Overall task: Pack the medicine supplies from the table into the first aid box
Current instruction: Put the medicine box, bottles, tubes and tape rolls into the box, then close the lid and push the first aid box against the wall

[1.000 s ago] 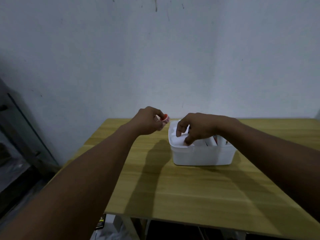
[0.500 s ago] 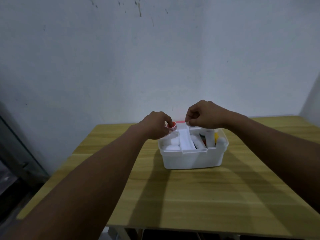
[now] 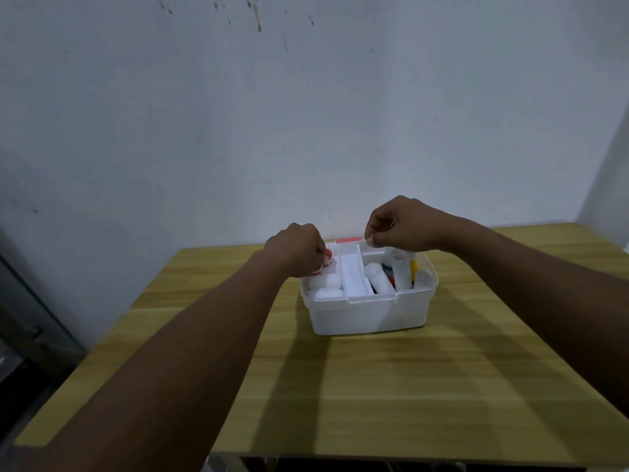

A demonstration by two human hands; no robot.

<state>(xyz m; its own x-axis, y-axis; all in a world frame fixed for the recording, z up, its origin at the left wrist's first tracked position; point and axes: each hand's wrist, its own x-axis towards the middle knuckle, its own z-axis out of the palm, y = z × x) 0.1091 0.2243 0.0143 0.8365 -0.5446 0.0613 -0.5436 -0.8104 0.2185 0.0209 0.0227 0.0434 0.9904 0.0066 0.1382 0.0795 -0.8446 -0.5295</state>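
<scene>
White first aid box (image 3: 371,313) at table (image 3: 408,386) centre, open, packed with white rolls and upright tubes. Left hand (image 3: 299,250) at the box's 10 o'clock corner, fingers curled around a small red-capped container (image 3: 327,257). Right hand (image 3: 398,224) above the 12 o'clock rim, fingertips pinched, possibly on something thin and white; too small to identify.

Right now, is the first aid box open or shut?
Open. The first aid box has no lid on top; its white tray and upright bottles show from above.
</scene>
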